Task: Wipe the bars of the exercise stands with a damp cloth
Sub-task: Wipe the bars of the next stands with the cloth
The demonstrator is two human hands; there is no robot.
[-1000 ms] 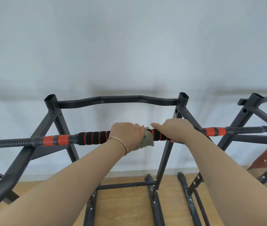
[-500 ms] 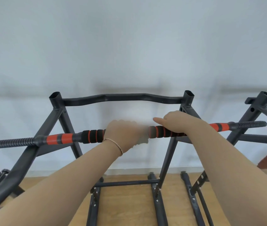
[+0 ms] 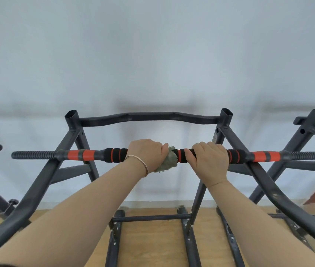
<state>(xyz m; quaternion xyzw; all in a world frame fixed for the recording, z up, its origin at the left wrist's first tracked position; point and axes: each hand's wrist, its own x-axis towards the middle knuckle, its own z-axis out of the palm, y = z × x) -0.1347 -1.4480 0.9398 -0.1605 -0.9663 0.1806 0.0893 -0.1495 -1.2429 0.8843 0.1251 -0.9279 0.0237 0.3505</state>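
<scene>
The foam-padded bar [image 3: 114, 155] runs left to right; the left hand [image 3: 146, 154], grip clenched round the grey-green cloth [image 3: 167, 161] at mid-bar, sits just beside the right hand [image 3: 209, 160], whose grip grasps bare foam, so free travel likely lies leftward.

Matt metal stand [image 3: 72, 135], seemingly foam-padded bar [image 3: 114, 155]
</scene>
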